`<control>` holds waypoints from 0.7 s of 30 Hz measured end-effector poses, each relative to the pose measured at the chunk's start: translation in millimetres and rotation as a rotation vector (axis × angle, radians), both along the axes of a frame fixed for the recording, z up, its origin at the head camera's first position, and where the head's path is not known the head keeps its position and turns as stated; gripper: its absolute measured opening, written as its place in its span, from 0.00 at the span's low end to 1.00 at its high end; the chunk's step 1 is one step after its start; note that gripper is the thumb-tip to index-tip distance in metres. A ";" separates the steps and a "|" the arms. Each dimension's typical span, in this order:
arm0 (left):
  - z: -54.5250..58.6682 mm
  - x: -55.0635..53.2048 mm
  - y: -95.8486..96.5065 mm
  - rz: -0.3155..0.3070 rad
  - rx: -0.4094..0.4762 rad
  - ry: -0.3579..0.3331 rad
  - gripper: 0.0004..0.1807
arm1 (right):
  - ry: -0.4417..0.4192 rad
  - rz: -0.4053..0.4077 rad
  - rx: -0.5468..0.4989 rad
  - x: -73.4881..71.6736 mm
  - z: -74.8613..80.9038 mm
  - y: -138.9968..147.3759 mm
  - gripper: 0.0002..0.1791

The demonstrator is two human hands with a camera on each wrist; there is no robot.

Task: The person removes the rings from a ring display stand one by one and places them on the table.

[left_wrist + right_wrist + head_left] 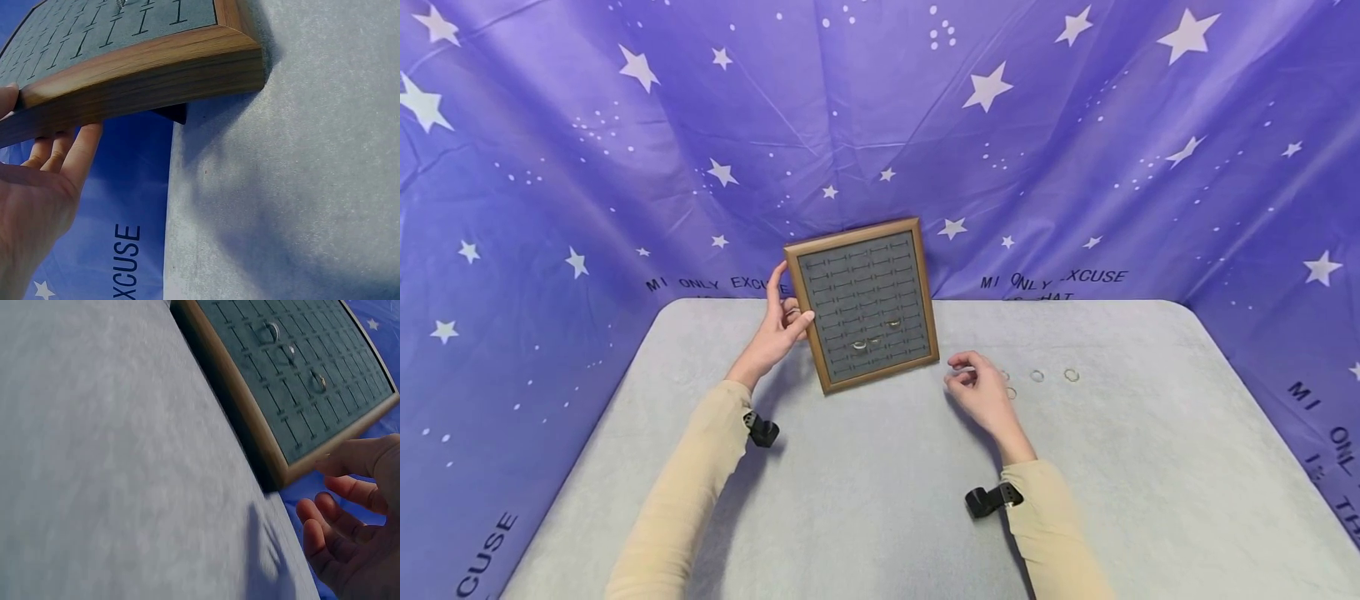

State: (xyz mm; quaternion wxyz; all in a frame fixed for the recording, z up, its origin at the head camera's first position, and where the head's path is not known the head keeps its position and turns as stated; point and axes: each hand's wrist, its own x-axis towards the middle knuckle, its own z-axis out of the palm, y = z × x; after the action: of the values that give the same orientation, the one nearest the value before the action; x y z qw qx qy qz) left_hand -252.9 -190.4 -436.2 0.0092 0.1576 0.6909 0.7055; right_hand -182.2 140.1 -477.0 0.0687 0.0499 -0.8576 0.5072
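Note:
A wood-framed ring display board (868,292) with a slotted grey panel stands tilted on the table. My left hand (778,329) grips its left edge; in the left wrist view the thumb lies at the front and the fingers (81,150) are against the frame's side and back. Three rings sit in the lower slots, among them a wide silver ring (272,331), a second silver ring (289,352) and a gold-toned ring (320,380). Beside the board's lower right corner, my right hand (981,392) hovers with loosely bent fingers and nothing visible in them.
Several loose rings lie on the grey table (865,500) just right of my right hand, including a silver ring (1037,376) and a gold-toned ring (1071,376). A purple star-patterned curtain (820,108) hangs behind the board and along both sides.

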 end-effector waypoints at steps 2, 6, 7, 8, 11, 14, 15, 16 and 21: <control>-0.3 -0.2 0.3 -0.002 0.008 0.001 0.48 | 0.008 0.014 -0.007 -2.5 2.0 -5.5 0.13; -1.1 -0.5 0.1 -0.004 0.012 0.000 0.48 | 0.029 0.032 -0.031 -6.5 4.3 -15.7 0.13; -1.2 -0.6 -0.2 -0.005 0.011 -0.001 0.48 | 0.034 0.036 -0.037 -7.5 4.6 -18.2 0.12; -0.9 -0.5 -0.2 -0.006 0.007 -0.002 0.48 | 0.043 0.040 -0.048 -8.6 4.7 -20.6 0.12; -0.1 -0.1 0.1 -0.009 0.002 -0.004 0.48 | 0.058 0.050 -0.067 -11.0 5.5 -27.5 0.11; 0.1 0.1 0.4 -0.009 -0.002 0.002 0.48 | 0.062 0.067 -0.087 -13.5 7.6 -33.6 0.10; 0.0 0.0 0.3 -0.008 -0.003 0.004 0.48 | 0.060 0.072 -0.089 -14.3 8.7 -35.5 0.10; -0.2 -0.1 0.1 -0.006 -0.002 0.006 0.48 | 0.061 0.076 -0.088 -15.6 9.5 -37.4 0.10; 0.1 0.2 0.0 0.000 -0.008 0.014 0.48 | 0.074 0.081 -0.059 -21.5 14.5 -45.3 0.10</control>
State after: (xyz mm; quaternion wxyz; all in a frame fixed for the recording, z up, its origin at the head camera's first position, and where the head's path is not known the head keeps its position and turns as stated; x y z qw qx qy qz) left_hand -252.7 -190.4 -436.1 0.0050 0.1626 0.6938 0.7016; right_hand -203.7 94.8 -462.5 0.0813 0.1012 -0.8363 0.5326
